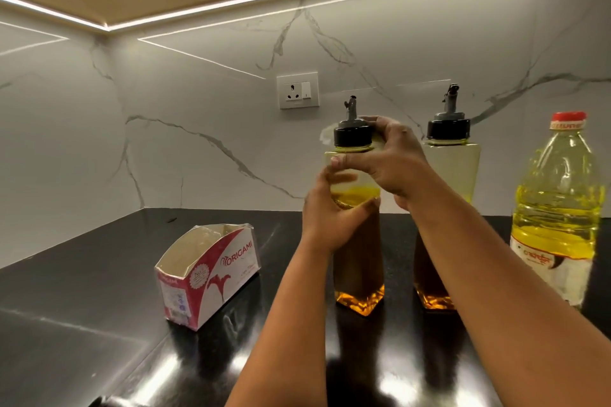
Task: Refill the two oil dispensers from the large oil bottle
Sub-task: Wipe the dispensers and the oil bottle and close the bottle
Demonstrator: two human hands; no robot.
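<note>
An open Origami carton (208, 274) is parked on the black counter (82, 301) at about 8 o'clock. Dead centre, the nearer oil dispenser (358, 261) is gripped round its middle by the left hand (325, 211), while its black cap (353, 135) is wrapped by the right hand (390, 158). The second dispenser (451, 155) is stood just behind at 2 o'clock, and the big oil bottle (558, 208) is seen at 3 o'clock, red cap on.

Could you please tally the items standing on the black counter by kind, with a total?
Clear square oil dispensers with black pourer caps: 2
Large clear plastic oil bottle with red cap: 1
Open red-and-white cardboard box: 1
Total: 4
</note>
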